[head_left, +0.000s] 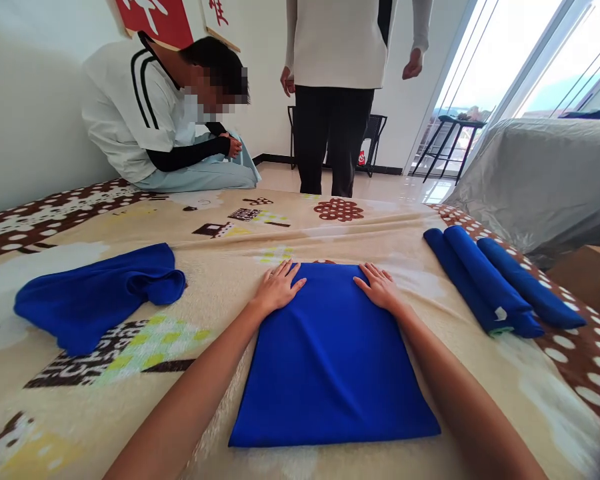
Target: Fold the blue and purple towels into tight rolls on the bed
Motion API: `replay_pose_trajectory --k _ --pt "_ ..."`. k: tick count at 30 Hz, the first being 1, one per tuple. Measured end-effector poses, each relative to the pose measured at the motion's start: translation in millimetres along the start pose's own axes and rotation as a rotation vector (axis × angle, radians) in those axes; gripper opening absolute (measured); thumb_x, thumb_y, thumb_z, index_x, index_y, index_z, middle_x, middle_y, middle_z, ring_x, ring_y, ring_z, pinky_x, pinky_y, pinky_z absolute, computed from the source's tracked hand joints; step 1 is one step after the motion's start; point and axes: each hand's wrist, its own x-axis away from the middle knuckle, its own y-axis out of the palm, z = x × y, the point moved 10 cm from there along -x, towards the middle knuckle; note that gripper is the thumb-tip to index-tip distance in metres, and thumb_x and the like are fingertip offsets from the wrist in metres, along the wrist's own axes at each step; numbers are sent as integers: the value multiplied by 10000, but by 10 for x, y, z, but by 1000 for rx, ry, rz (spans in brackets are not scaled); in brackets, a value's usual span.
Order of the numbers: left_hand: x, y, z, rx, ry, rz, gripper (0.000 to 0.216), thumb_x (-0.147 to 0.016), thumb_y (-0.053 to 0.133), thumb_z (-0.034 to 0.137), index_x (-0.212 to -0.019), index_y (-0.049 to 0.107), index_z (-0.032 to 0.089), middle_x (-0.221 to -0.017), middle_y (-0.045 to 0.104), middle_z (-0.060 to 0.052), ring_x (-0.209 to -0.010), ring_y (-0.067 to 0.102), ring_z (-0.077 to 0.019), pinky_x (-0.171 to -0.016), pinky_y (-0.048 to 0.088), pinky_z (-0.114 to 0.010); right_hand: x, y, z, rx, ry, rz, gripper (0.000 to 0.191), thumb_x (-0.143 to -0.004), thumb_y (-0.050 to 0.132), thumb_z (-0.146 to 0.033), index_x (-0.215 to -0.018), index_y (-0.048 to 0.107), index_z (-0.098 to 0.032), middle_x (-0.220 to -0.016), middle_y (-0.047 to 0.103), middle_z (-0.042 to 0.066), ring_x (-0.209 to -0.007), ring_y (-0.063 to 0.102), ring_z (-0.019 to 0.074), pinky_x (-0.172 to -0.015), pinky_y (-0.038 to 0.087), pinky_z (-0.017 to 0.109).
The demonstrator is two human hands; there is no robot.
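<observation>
A blue cloth (333, 360) lies folded into a flat panel in front of me, with a slight diagonal crease across its middle. My left hand (279, 288) rests on its far left corner, fingers stretched out. At the far right corner, my right hand (379, 287) lies flat with its fingers apart. Off to the left is a crumpled blue cloth (105, 293). Several rolled blue cloths (490, 280) lie side by side on the right, one showing a small white tag.
A patterned blanket (220, 267) covers the bed under everything. One person (145, 120) sits at the far left edge; another person (337, 100) stands beyond the bed. Plastic-covered furniture (555, 173) and a cardboard box (587, 280) are at right, a black stool (450, 143) by the window.
</observation>
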Motion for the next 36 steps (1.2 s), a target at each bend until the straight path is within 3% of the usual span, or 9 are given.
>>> replay_pose_trajectory --k 3,6,9,12,16,21,27,32,36 --pt "62 -59 30 -12 -4 -22 526 -1002 478 478 -1470 471 237 -1571 427 -138 -1467 360 -330 -1192 204 -633 44 -111 17 31 29 0 613 -1032 318 -542 -1527 404 -191 -1575 394 129 -1496 311 258 -1221 204 527" --pt "258 -97 363 -24 56 -8 523 -1033 373 430 -1524 403 254 -1613 354 -138 -1521 255 -321 -1208 74 -647 298 -182 -291 52 -19 33 611 -1046 284 -487 -1558 348 -161 -1626 277 142 -1538 195 269 -1242 117 540" --pt "746 -12 913 0 230 -61 554 -1030 365 468 -1551 358 279 -1643 298 -69 -1531 245 -248 -1240 157 -527 837 -99 -752 35 -174 -22 631 -1031 334 -528 -1573 329 -205 -1641 247 76 -1538 201 212 -1256 188 435" --pt "1421 34 1218 16 350 -119 589 -1009 427 504 -1556 343 301 -1634 318 -39 -1514 292 -242 -1224 240 -491 1489 -74 -926 29 -283 -71 632 -1029 366 -528 -1591 277 -252 -1641 244 29 -1530 225 194 -1247 249 428" --pt "2241 -179 1110 -90 412 24 645 -998 456 465 -1588 241 315 -1603 384 -33 -1447 418 -239 -1153 363 -454 2196 -220 -655 131 -342 -25 659 -1038 387 -427 -1621 122 -273 -1642 233 25 -1516 262 214 -1208 339 475" --pt "2872 -447 731 -292 340 251 640 -950 435 315 -1576 301 299 -1488 536 -34 -1281 597 -242 -979 480 -458 2809 -396 -324 275 -343 136 658 -993 379 -279 -1616 181 -202 -1564 397 63 -1413 455 252 -1081 476 497" --pt "2809 -719 981 -167 324 389 648 -949 475 228 -1574 306 250 -1323 679 -63 -1167 676 -257 -992 453 -485 2888 -636 -696 264 -197 393 699 -970 434 -273 -1619 184 -213 -1534 428 115 -1335 539 312 -1009 495 555" --pt "2600 -478 1572 -218 576 191 591 -986 482 387 -1541 375 217 -1550 449 -37 -1383 509 -218 -1040 475 -390 2808 -431 -1195 203 -395 194 719 -974 501 -360 -1612 204 -212 -1570 377 60 -1407 464 253 -1051 520 439" --pt "2747 -398 1184 -220 543 176 622 -968 527 421 -1537 381 216 -1526 485 -45 -1354 541 -216 -1036 480 -380 3040 -467 -813 216 -372 193 696 -976 511 -347 -1603 240 -211 -1522 457 52 -1364 515 248 -1034 534 429"
